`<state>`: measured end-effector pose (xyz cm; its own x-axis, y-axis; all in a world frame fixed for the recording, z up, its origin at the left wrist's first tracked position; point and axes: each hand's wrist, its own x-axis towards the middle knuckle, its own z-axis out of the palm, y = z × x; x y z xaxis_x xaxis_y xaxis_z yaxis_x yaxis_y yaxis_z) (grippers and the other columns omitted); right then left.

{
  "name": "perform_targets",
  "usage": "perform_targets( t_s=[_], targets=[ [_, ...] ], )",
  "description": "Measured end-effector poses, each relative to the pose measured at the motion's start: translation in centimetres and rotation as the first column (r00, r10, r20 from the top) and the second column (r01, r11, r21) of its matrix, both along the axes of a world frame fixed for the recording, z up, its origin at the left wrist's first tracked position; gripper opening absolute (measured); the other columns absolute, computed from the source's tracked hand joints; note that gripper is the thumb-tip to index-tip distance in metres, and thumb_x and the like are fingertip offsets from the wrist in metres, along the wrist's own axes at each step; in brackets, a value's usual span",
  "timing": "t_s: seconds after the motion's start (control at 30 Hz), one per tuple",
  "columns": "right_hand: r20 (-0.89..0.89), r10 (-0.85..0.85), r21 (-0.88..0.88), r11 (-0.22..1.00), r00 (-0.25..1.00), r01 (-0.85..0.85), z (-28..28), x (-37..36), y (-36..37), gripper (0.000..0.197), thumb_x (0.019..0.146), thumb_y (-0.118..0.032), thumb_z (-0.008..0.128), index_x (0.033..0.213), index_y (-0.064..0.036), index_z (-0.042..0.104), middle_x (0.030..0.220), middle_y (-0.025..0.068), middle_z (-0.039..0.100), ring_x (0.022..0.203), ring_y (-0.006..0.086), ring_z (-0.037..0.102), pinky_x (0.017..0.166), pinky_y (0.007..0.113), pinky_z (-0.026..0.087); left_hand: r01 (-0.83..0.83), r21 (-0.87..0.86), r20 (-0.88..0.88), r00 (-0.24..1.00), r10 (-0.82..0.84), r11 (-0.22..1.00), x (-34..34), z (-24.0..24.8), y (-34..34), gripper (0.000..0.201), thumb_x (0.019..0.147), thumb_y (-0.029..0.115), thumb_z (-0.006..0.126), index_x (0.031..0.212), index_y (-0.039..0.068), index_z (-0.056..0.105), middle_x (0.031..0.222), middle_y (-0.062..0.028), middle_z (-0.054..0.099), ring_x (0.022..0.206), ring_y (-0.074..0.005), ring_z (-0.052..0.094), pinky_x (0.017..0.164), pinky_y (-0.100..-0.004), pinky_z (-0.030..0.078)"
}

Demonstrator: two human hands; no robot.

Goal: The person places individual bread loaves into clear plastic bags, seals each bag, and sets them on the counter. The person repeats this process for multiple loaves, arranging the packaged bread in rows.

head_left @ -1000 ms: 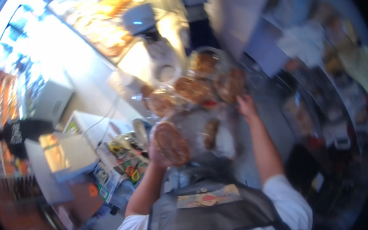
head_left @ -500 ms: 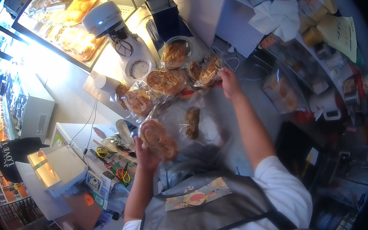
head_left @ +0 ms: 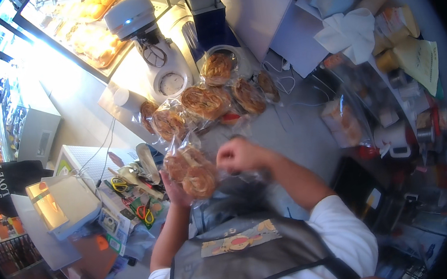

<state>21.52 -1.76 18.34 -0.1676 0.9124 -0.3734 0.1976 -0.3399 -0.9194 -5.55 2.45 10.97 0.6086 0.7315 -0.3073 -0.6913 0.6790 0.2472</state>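
Near my lap, my left hand (head_left: 174,189) grips the side of bagged pastries (head_left: 193,174), round, golden-brown and in clear plastic. Just right of them is my right hand (head_left: 238,155), its fingers curled together and a little blurred. What those fingers hold, if anything, is hidden. Beyond both hands lie more bagged pastries: a large swirled one (head_left: 200,101), one to its left (head_left: 168,122), one to its right (head_left: 248,95) and one farther back (head_left: 217,68).
A white stand mixer (head_left: 132,18) with a bowl stands behind the pastries, beside a lit bread display (head_left: 96,44). Scissors (head_left: 145,213) and tools crowd the left side. At right are a bagged loaf (head_left: 341,119), a white mug (head_left: 392,141) and a white cloth (head_left: 348,33). A person in black (head_left: 10,186) is far left.
My right hand has left the far-right bagged pastry and come in toward my left hand. The pastries in my left hand have turned. The small dark pastry before me is out of sight.
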Motion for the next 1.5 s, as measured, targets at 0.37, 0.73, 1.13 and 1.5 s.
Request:
perform_targets(
  t_s=[0.37, 0.73, 1.13, 1.5],
  targets=[
    [0.433, -0.584, -0.028, 0.752, 0.686, 0.658, -12.5, 13.5, 16.0, 0.034, 0.091, -0.031, 0.066, 0.095, 0.0034, 0.068, 0.068, 0.0106, 0.064, 0.057, 0.0208, 0.061, 0.052, 0.035, 0.048, 0.021, 0.083, 0.066, 0.997, -0.027, 0.996, -3.5, 0.4, -0.4, 0.079, 0.094, 0.063, 0.048, 0.152, 0.011, 0.032, 0.151, -0.0143, 0.04, 0.134, -0.0365, 0.045, 0.109, -0.0553, 0.039],
    [-0.534, -0.469, 0.094, 0.794, 0.704, 0.6, 0.0, 8.9, 11.7, 0.013, 0.1, -0.016, 0.052, 0.104, -0.0051, 0.058, 0.101, 0.0054, 0.062, 0.092, 0.0184, 0.065, 0.082, 0.038, 0.06, 0.045, 0.085, 0.136, 0.989, -0.057, 0.995, -5.2, 1.5, -1.5, 0.068, 0.094, 0.047, 0.057, 0.147, 0.008, 0.04, 0.144, -0.0168, 0.049, 0.132, -0.0348, 0.049, 0.111, -0.0515, 0.038],
    [-0.232, 0.108, 0.161, 0.984, 0.967, -0.071, 1.8, -9.4, -3.4, 0.011, 0.086, -0.006, 0.057, 0.076, -0.0032, 0.054, 0.087, 0.0057, 0.065, 0.069, 0.0099, 0.056, 0.064, 0.027, 0.05, -0.125, 0.041, 0.227, 0.967, 0.113, 0.991, -4.7, 1.6, -4.1, 0.063, 0.097, 0.054, 0.05, 0.145, 0.014, 0.045, 0.143, -0.011, 0.051, 0.131, -0.0298, 0.05, 0.114, -0.0485, 0.035],
    [0.032, 0.223, 0.173, 0.959, 0.974, -0.225, 0.1, -6.6, -0.3, 0.008, 0.087, -0.013, 0.067, 0.086, -0.0049, 0.065, 0.076, 0.0006, 0.063, 0.069, 0.0075, 0.057, 0.064, 0.026, 0.048, 0.115, -0.432, 0.641, 0.737, 0.214, 0.895, -8.2, 0.1, -6.2, 0.083, 0.087, 0.067, 0.058, 0.148, 0.014, 0.04, 0.144, -0.012, 0.047, 0.129, -0.0317, 0.049, 0.11, -0.0492, 0.04]
  ],
)
